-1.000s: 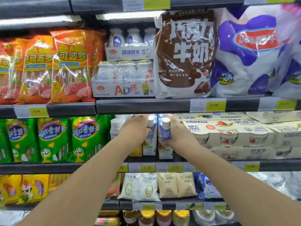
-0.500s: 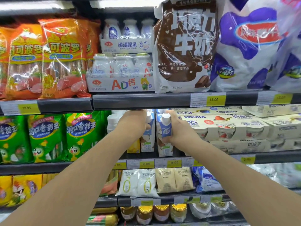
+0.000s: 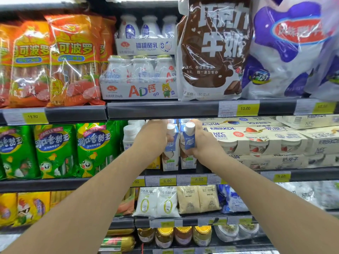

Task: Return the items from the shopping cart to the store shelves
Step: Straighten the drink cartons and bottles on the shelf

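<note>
Two slim white-and-blue drink cartons with white screw caps stand side by side on the middle shelf [image 3: 183, 174]. My left hand [image 3: 153, 138] is wrapped around the upper part of the left carton [image 3: 170, 154]. My right hand [image 3: 202, 142] grips the right carton [image 3: 189, 142] just below its cap. Both cartons are upright, with their bases at the shelf's front edge above the 6.00 price tags. The shopping cart is out of view.
White bottles [image 3: 130, 134] stand left of the cartons, and beige yogurt multipacks [image 3: 256, 142] are stacked to the right. Green sausage bags [image 3: 55, 149] fill the left. The upper shelf rail [image 3: 165, 109] hangs just above my hands, carrying a brown chocolate milk bag [image 3: 214, 48].
Both hands stay on the two cartons at the same spot on the shelf. The camera has tilted slightly upward, so the shelves sit lower in view.
</note>
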